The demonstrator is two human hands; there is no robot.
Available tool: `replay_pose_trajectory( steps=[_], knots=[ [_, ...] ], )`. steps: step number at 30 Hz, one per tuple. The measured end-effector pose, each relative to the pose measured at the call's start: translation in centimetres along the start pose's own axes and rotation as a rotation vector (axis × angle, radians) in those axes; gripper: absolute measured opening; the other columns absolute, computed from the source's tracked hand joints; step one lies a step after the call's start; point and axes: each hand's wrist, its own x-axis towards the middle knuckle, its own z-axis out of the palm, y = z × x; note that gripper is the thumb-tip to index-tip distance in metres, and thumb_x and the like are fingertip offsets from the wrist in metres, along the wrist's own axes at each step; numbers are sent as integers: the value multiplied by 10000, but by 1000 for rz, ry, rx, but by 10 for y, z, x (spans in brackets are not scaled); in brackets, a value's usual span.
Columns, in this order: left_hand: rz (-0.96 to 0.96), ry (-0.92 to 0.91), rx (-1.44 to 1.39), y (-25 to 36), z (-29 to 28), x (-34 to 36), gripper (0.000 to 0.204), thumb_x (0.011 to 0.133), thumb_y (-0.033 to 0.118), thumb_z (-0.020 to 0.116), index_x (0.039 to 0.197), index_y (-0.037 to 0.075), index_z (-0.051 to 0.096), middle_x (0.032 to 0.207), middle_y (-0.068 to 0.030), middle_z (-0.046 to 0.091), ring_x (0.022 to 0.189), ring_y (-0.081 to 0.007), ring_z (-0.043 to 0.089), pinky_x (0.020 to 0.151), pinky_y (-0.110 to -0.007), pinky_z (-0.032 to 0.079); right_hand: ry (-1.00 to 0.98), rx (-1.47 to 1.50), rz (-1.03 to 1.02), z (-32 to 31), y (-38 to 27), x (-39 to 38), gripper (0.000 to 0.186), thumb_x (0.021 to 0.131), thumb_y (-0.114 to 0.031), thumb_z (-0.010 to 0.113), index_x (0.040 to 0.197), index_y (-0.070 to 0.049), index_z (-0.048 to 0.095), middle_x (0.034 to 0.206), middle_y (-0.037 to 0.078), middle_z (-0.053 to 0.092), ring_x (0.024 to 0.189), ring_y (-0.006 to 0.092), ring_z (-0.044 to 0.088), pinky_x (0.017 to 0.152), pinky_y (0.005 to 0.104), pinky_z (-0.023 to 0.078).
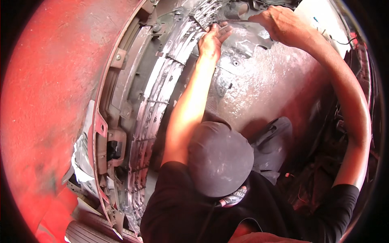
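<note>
My left hand (212, 42) is raised against the edge of a slatted, silver-streaked grille (159, 77), its fingers apart and slightly bent; contact beneath the fingertips is hard to make out. My right hand (279, 26), higher and to the right, has its fingers closed on a thin dark rod (239, 20), whose other end reaches the fingertips of my left hand. Behind both hands are grey brackets and a glossy, mottled grey panel (259, 81). Below, between my arms, are my grey-clothed knee (219, 158) and a dark, shoe-like shape (271, 141).
A curved frame (118, 56) with brackets runs down the left, beside a broad, scuffed red surface (48, 101). At top right sit a white panel (320, 18) and a black cable (344, 42). Dark parts and wires line the lower right; a ribbed black piece (89, 233) lies at bottom left.
</note>
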Motion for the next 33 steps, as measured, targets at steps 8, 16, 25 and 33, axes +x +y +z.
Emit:
replay_pose_trajectory(
  steps=[8, 16, 25, 33],
  knots=[
    [-9, 31, -15, 6, -2, -3, 237, 1054, 162, 442, 1179, -31, 500, 1163, -198, 621, 1072, -360, 650, 961, -471, 546, -237, -14, 143, -21, -13, 18, 179, 754, -72, 577, 883, -33, 694, 789, 189, 686, 774, 352, 682, 668, 457, 530],
    [5, 40, -24, -1, 5, -1, 225, 1043, 108, 433, 1193, -58, 456, 1197, -231, 596, 1100, -388, 633, 1010, -498, 520, -236, -87, -163, -37, -8, 50, 140, 791, -96, 581, 839, -1, 673, 806, 203, 674, 792, 352, 676, 694, 443, 541],
    [41, 58, -9, -5, 0, 5, 265, 1042, 110, 447, 1235, -72, 445, 1162, -232, 599, 1058, -389, 650, 920, -482, 573, 24, 207, 212, 62, -19, -10, 463, 815, -7, 530, 1254, -78, 659, 881, 248, 681, 834, 390, 690, 751, 469, 560],
    [40, 25, 1, -3, 2, 1, 274, 1042, 110, 433, 1251, -68, 430, 1256, -272, 558, 1148, -418, 599, 962, -514, 544, 196, 649, 320, 114, -38, -16, 382, 892, -13, 511, 1252, -15, 639, 983, 256, 698, 906, 359, 706, 819, 410, 541]
  ],
)
